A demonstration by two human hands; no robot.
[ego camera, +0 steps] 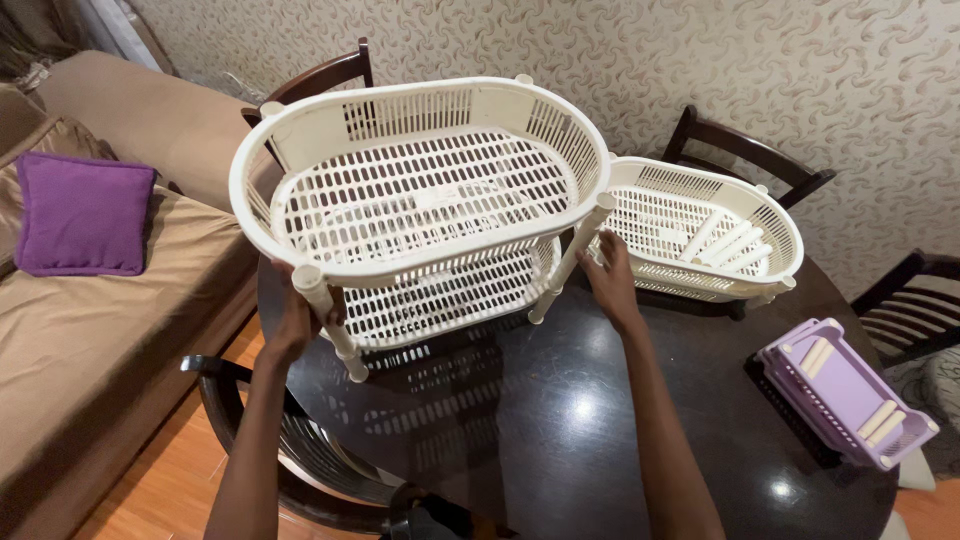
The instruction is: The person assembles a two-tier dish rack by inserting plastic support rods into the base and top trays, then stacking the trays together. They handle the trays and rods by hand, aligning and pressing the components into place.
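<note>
Head view: left hand (pixel 297 318) and right hand (pixel 610 275) each clasp a leg of the cream two-tier rack (pixel 420 200) on the dark table (pixel 560 420).

A: What's w/ the hands?
B: Left hand (pixel 297 322) grips a corner post of the cream two-tier rack (pixel 420 200); right hand (pixel 612 280) is on the post opp. side. Rack stands tilted on the dark worktop (pixel 560 420).
A: Nearby?
B: Cream basket (pixel 700 230) w/ loose posts just beside it, right. Purple trays (pixel 845 390) near worktop edge. Purple cushion (pixel 82 213) on sofa (pixel 90 340), left.
</note>
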